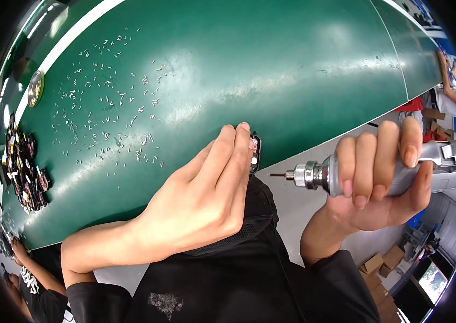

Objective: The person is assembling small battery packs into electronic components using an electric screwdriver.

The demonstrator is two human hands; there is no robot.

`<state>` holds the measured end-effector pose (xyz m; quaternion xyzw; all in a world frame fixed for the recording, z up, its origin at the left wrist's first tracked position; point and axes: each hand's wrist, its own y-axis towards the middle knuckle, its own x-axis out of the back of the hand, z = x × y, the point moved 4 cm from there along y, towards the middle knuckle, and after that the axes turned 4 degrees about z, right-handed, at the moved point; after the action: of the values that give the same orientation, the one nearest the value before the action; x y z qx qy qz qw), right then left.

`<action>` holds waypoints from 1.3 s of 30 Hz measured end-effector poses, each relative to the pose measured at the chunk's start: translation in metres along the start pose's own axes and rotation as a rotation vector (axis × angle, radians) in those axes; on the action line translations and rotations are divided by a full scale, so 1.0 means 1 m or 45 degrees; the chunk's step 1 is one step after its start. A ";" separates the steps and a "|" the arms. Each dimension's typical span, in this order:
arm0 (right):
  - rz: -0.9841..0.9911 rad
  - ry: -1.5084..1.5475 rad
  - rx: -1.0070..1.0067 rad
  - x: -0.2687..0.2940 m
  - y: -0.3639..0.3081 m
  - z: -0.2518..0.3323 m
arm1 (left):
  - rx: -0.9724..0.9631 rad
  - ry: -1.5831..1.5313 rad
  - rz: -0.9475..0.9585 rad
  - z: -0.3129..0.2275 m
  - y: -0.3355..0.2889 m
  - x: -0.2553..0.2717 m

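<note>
Our left hand [198, 207] is nearly flat, touching a small black gadget [256, 156] at the near edge of the green worktop [292, 48] — we cannot tell if it grips. Our right hand [381, 177] wraps around a grey power screwdriver [308, 175] — its thin tip [278, 175] points left.

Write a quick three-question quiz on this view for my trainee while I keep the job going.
1. Multiple choice: which hand grips the grey power tool?
A) Left
B) Right
C) Both

2. True or false: the pile of dark parts lies to the left of most of the scattered metal pins.

3. Open: what do the fingers of the left hand rest against?

Key:
1. B, the right hand.
2. True.
3. A small black part near the edge of the green table.
</note>
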<state>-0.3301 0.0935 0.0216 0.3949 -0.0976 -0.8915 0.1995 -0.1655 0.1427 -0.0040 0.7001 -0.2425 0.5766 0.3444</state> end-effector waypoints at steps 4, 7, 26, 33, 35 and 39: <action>0.057 -0.148 0.003 -0.001 0.018 0.006 | -0.035 0.031 -0.069 -0.003 0.003 -0.001; 0.116 -0.163 -0.049 0.003 0.025 -0.001 | -0.029 0.015 -0.083 -0.002 0.002 -0.003; 0.304 -0.454 -0.187 -0.010 0.033 -0.025 | -0.026 -0.072 -0.184 0.001 -0.002 -0.006; 0.383 -0.505 -0.171 -0.022 0.038 -0.028 | -0.025 -0.046 -0.218 0.003 -0.003 -0.002; 0.418 -0.482 -0.165 -0.024 0.039 -0.037 | -0.025 -0.052 -0.220 0.006 -0.007 0.000; 0.691 -0.255 -0.136 -0.031 0.045 -0.038 | -0.072 -0.161 -0.130 0.014 -0.014 0.003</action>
<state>-0.2700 0.0658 0.0318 0.2534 -0.1719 -0.8439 0.4404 -0.1454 0.1410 -0.0053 0.7366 -0.2439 0.5057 0.3770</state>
